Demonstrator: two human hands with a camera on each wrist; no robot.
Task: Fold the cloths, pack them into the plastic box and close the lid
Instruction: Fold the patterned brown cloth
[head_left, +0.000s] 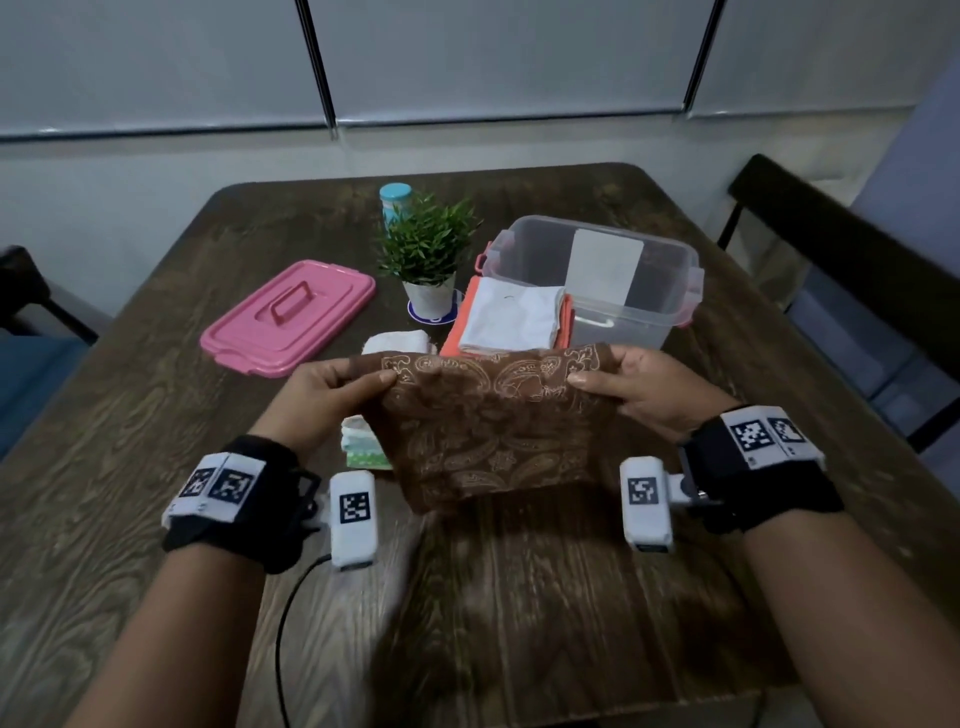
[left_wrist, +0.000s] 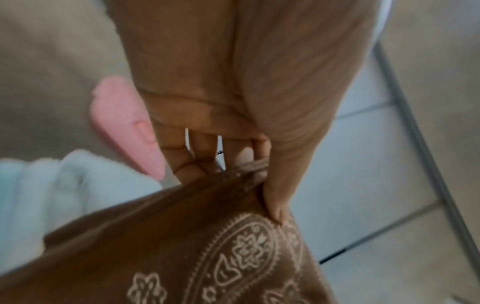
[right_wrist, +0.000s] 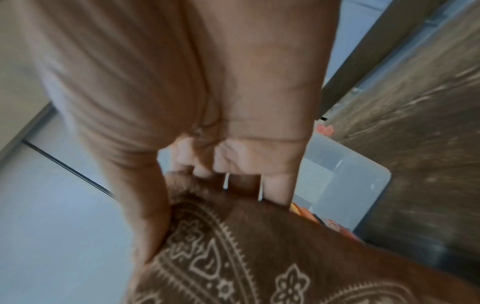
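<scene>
Above the desk (head_left: 156, 415), your left hand (head_left: 332, 387) and right hand (head_left: 639, 387) each pinch a top corner of the brown cloth (head_left: 483, 436); long edge runs side to side, plastic box (head_left: 649, 306) ahead-right, nearer your right.

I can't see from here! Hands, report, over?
Left hand and right hand pinch brown cloth, held up. Plastic box open, pink lid off. Nothing blocking.

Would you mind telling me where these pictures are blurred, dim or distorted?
Head view: dim, wide-angle bending of the table, brown cloth fairly sharp. Left wrist view: pink lid and surroundings soft. Right wrist view: motion smear, plastic box hazy.
</scene>
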